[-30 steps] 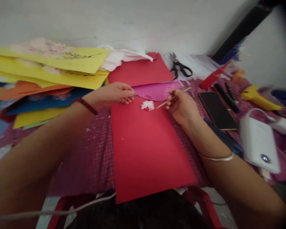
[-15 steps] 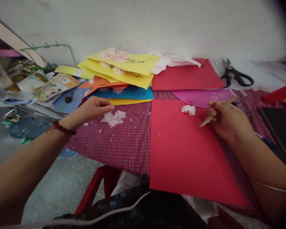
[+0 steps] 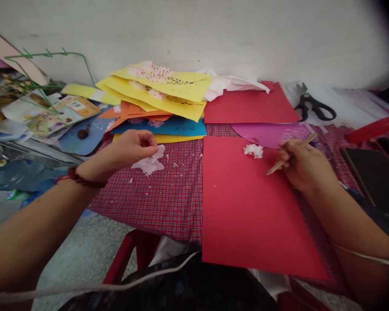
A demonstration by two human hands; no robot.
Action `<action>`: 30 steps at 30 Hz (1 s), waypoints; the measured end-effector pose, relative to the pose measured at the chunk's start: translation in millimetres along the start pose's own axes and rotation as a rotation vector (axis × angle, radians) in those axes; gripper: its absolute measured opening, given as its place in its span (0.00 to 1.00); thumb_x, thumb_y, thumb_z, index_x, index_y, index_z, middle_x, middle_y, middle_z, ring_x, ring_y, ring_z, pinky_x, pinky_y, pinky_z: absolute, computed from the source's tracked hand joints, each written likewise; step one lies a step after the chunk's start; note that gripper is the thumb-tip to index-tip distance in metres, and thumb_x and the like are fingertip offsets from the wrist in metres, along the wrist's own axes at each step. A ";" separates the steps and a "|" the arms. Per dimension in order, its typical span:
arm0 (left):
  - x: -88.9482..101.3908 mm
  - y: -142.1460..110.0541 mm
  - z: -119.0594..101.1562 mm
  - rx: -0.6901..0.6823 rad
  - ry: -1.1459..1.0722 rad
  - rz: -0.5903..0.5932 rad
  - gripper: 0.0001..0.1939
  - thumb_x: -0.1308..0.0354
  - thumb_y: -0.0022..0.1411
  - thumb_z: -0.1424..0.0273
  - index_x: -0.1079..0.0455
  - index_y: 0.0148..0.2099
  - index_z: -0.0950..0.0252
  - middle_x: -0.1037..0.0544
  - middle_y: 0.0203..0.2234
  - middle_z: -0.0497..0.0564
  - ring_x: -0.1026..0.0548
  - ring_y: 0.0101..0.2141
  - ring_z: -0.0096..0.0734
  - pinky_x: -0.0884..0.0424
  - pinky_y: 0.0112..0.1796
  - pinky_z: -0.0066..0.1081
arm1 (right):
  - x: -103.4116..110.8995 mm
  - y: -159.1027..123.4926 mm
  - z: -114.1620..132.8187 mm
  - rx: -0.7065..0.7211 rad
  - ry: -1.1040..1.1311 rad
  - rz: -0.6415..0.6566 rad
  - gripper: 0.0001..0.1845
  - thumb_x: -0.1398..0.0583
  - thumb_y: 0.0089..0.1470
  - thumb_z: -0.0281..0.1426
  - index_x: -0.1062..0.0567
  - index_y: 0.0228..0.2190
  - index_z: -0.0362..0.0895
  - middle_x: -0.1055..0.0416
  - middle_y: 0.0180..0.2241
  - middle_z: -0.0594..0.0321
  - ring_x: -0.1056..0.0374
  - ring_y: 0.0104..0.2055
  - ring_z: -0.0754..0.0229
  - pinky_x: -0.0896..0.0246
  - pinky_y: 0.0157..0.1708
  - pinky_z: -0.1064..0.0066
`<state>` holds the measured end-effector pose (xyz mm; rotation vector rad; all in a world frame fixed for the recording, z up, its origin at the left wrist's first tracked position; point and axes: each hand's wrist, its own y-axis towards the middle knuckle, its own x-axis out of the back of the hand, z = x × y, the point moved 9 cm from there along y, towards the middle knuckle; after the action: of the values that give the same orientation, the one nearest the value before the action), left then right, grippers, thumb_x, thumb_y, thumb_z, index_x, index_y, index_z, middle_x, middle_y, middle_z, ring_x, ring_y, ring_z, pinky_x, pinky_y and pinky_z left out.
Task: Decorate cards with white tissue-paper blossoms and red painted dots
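My right hand grips a flat wooden craft stick, its lower end just above a sheet of red paper. Close to that end, a small clump of crumpled white tissue sits near the sheet's top edge. My left hand hovers over the checked cloth with thumb and fingertips pinched together. Whatever is between them is too small to make out. Partly behind that hand lie torn pieces of white tissue paper, with tiny scraps scattered around.
Yellow sheets with pink-white blossom pictures lie over orange and blue paper at the back. Behind the red sheet are a purple piece, more red paper and black-handled scissors. A dark flat object lies at right.
My left hand has moved slightly right and down over the torn tissue, still pinched. The view has shifted a little. My right hand keeps the craft stick in nearly the same place.
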<state>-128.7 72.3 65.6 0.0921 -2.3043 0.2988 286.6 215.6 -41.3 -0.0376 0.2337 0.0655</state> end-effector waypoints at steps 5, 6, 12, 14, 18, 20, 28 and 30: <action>-15.9 1.8 -43.2 -0.088 -0.196 0.068 0.09 0.36 0.49 0.67 0.34 0.30 0.60 0.32 0.19 0.46 0.37 0.20 0.25 0.45 0.23 0.30 | -10.4 -13.6 5.9 -0.079 0.009 -0.002 0.08 0.31 0.41 0.33 0.25 0.22 0.48 0.39 0.15 0.69 0.47 0.15 0.70 0.58 0.15 0.70; -24.8 5.9 -53.8 -0.114 -0.207 0.095 0.09 0.35 0.48 0.68 0.32 0.32 0.60 0.31 0.20 0.46 0.36 0.21 0.26 0.44 0.24 0.30 | -15.1 -18.2 10.7 -0.074 0.023 0.010 0.09 0.32 0.42 0.34 0.26 0.25 0.46 0.37 0.16 0.70 0.44 0.17 0.69 0.52 0.16 0.72; -93.6 43.2 -124.8 -0.324 -0.139 0.247 0.08 0.35 0.51 0.64 0.26 0.32 0.63 0.23 0.26 0.50 0.30 0.27 0.30 0.38 0.30 0.32 | -29.9 -29.5 27.4 -0.051 0.141 0.011 0.13 0.35 0.46 0.35 0.31 0.32 0.45 0.32 0.20 0.74 0.37 0.17 0.69 0.42 0.16 0.77; -114.2 56.4 -145.4 -0.387 -0.181 0.285 0.08 0.35 0.52 0.64 0.25 0.31 0.63 0.22 0.27 0.50 0.28 0.30 0.31 0.35 0.33 0.32 | -32.7 -30.6 31.8 -0.011 0.132 0.042 0.14 0.34 0.46 0.36 0.31 0.33 0.44 0.29 0.23 0.72 0.32 0.21 0.68 0.37 0.19 0.77; -146.0 82.5 -164.2 -0.430 -0.322 0.338 0.06 0.36 0.52 0.67 0.27 0.31 0.64 0.23 0.28 0.49 0.28 0.30 0.28 0.33 0.35 0.30 | -37.7 -34.2 35.6 0.046 0.066 0.084 0.17 0.33 0.47 0.41 0.30 0.32 0.44 0.24 0.26 0.67 0.28 0.24 0.67 0.30 0.23 0.75; -155.2 92.6 -162.7 -0.407 -0.442 0.341 0.05 0.37 0.51 0.69 0.29 0.31 0.64 0.24 0.27 0.48 0.28 0.29 0.26 0.32 0.34 0.29 | -42.7 -35.9 36.3 0.070 0.020 0.114 0.19 0.32 0.48 0.44 0.30 0.31 0.44 0.24 0.27 0.66 0.28 0.24 0.67 0.28 0.25 0.75; -171.2 101.3 -140.2 -0.305 -0.551 0.428 0.06 0.36 0.53 0.72 0.28 0.35 0.64 0.24 0.25 0.47 0.28 0.26 0.24 0.31 0.31 0.29 | -49.9 -40.4 49.5 0.247 -0.157 0.133 0.22 0.35 0.52 0.51 0.28 0.31 0.45 0.25 0.29 0.64 0.27 0.30 0.65 0.25 0.34 0.71; -175.0 100.5 -138.9 -0.300 -0.492 0.480 0.09 0.35 0.52 0.71 0.27 0.39 0.64 0.24 0.25 0.47 0.28 0.25 0.25 0.31 0.31 0.29 | -47.6 -39.9 50.8 0.274 -0.165 0.115 0.22 0.35 0.53 0.52 0.28 0.31 0.45 0.25 0.30 0.64 0.27 0.30 0.66 0.25 0.36 0.70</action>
<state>73.7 198.8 10.4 -0.6090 -2.8135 0.1769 254.9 175.2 20.4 0.2531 0.0786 0.1494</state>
